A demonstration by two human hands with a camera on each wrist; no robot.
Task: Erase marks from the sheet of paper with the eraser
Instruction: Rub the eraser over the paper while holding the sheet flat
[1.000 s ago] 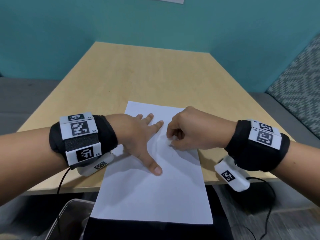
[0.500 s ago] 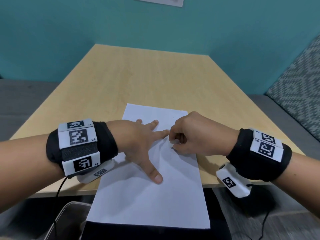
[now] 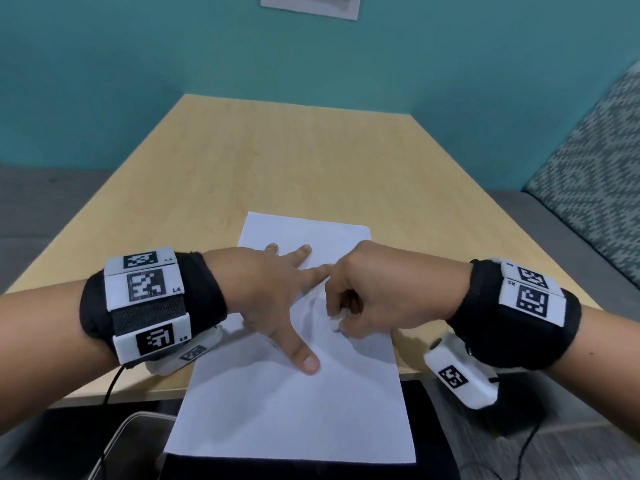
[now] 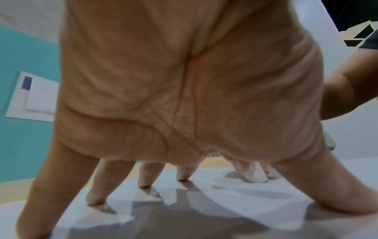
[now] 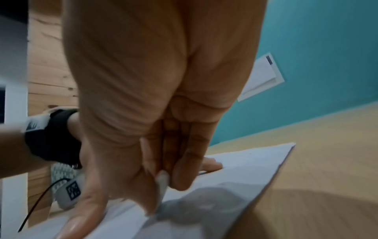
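A white sheet of paper (image 3: 294, 403) lies on the wooden table (image 3: 277, 161), its near end hanging over the front edge. My left hand (image 3: 277, 299) lies spread flat on the sheet (image 4: 235, 202), fingertips (image 4: 96, 200) and thumb pressing it down. My right hand (image 3: 360, 299) is curled just to the right of it and pinches a small white eraser (image 3: 335, 323) against the paper. The eraser (image 4: 254, 175) shows between my left index finger and thumb in the left wrist view. In the right wrist view the eraser (image 5: 162, 186) touches the sheet (image 5: 235, 177). Any marks under the eraser are hidden.
A teal wall (image 3: 311, 64) stands behind the table, with a white plate (image 3: 308, 5) on it. A patterned grey cushion (image 3: 595, 188) sits at the right. Below the table's front edge are a clear bin (image 3: 128, 445) and a black cable (image 3: 110, 393).
My right hand has shifted toward me with the eraser, which now shows below the knuckles. The left hand stays pressed on the sheet. The head view has tilted slightly.
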